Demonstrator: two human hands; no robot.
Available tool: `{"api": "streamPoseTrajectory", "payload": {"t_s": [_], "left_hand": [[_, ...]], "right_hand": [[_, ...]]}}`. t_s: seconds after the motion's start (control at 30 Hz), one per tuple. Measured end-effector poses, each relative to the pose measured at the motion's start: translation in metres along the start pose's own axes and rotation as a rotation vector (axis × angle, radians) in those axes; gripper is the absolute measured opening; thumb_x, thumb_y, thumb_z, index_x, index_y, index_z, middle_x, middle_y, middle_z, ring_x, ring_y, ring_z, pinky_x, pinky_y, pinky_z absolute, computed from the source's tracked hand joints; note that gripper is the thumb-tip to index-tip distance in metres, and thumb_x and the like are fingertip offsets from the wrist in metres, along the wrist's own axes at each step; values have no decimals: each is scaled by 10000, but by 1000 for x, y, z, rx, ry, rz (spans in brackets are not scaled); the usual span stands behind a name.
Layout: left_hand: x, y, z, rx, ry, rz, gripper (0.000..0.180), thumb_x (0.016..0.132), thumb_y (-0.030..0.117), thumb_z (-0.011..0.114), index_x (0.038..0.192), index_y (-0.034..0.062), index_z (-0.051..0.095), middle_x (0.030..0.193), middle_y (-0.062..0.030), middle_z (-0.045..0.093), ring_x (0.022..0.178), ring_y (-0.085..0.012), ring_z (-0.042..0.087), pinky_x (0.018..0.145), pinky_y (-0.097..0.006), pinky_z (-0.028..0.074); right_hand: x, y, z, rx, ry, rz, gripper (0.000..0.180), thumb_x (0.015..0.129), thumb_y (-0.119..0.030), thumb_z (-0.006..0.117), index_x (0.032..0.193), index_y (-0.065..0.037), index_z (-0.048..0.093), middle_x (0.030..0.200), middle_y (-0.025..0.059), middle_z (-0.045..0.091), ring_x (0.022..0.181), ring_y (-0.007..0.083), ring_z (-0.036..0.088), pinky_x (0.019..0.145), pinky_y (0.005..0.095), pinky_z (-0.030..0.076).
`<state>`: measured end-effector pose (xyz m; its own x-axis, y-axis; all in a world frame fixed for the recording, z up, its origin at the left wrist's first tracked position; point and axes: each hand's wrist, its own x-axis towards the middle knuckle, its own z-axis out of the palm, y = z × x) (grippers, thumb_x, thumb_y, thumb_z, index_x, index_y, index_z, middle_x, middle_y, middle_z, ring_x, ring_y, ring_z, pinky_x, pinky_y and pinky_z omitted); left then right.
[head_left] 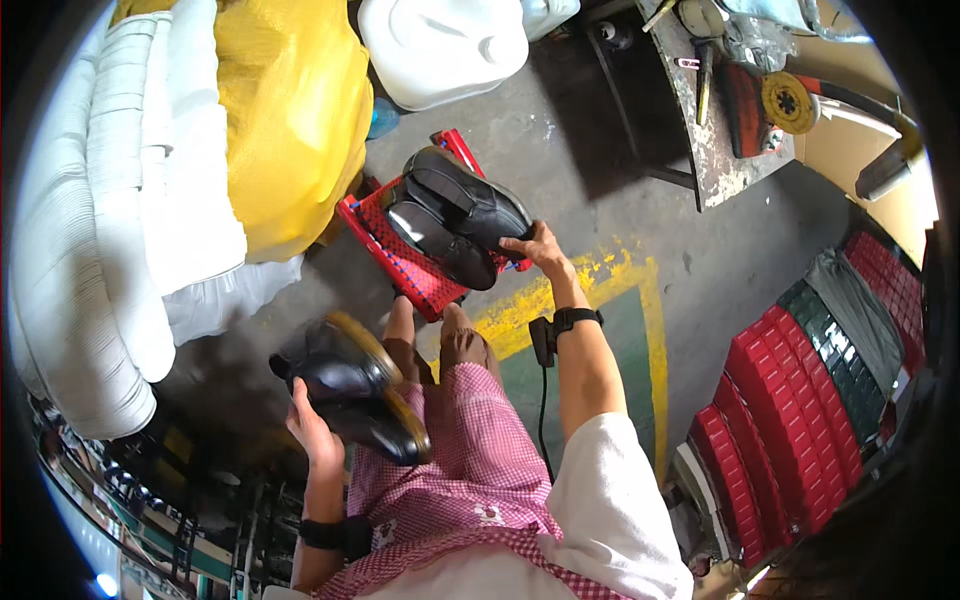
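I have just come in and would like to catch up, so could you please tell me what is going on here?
The person's left hand holds two tan-soled black shoes near the legs. The right hand grips the toe of one of two more black shoes, which are over a red perforated stand in front of the legs; whether they rest fully on it is hard to tell.

Head view — wide fisheye, looking down from above lap [465,430] — lap close, floor [700,270] farther off.
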<state>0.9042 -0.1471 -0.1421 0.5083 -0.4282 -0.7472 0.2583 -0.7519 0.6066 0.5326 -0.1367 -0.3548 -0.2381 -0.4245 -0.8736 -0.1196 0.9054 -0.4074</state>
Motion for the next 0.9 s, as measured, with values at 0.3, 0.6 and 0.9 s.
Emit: {"api": "streamPoseTrajectory", "payload": {"t_s": [0.3, 0.6, 0.9], "left_hand": [[27, 29, -6, 83, -40, 40, 425, 787, 326, 606, 983, -46, 541, 969, -123, 577, 814, -216, 578, 704, -319, 479], [-13, 44, 34, 104, -102, 61, 478, 794, 338, 595, 1034, -70, 527, 1023, -145, 560, 865, -232, 573, 746, -341, 490], [-90, 0, 100, 176, -206, 151, 463, 825, 335, 552, 1058, -65, 533, 1045, -140, 557, 880, -225, 565, 764, -335, 474]], "right_hand": [[-106, -68, -15, 241, 416, -237, 519, 600, -245, 780, 937, 51, 519, 793, 120, 589, 682, 164, 562, 613, 275, 468], [-212, -53, -100, 665, 904, -297, 491, 639, -137, 761, 1039, 48, 543, 900, 81, 597, 794, 139, 555, 747, 251, 437], [-228, -4, -268, 543, 1496, -222, 436, 677, -204, 726, 1015, 23, 570, 907, 102, 612, 816, 169, 571, 777, 287, 435]]}}
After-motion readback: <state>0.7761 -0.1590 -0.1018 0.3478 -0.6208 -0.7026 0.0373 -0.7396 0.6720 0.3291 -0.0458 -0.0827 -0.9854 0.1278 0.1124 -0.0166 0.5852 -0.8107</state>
